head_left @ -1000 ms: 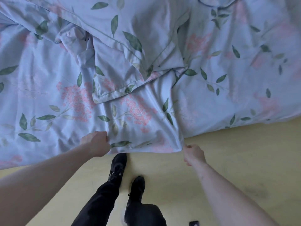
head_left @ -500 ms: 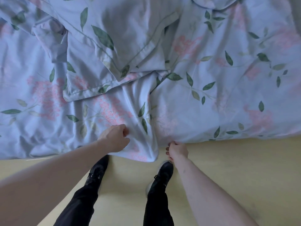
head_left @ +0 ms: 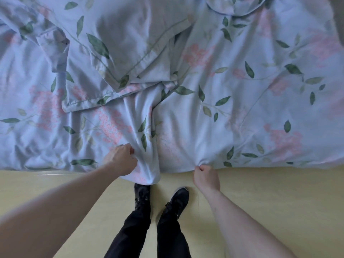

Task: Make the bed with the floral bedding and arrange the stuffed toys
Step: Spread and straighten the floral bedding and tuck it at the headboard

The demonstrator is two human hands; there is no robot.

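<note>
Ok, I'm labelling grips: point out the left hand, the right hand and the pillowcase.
left hand (head_left: 121,158), head view, back of hand.
right hand (head_left: 205,177), head view, back of hand.
pillowcase (head_left: 119,45), head view, its middle.

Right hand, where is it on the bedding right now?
In the head view, the right hand is lower centre-right, pinching the floral bedding's near edge just above the yellow floor, right of the left hand.

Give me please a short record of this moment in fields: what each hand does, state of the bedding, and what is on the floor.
left hand: left hand grips a bunched fold of the floral bedding at the bed edge
right hand: right hand pinches the bedding's hem
bedding: wrinkled, a pillowcase lying on top
floor: yellow floor, two black shoes
stuffed toys: none in view
</note>
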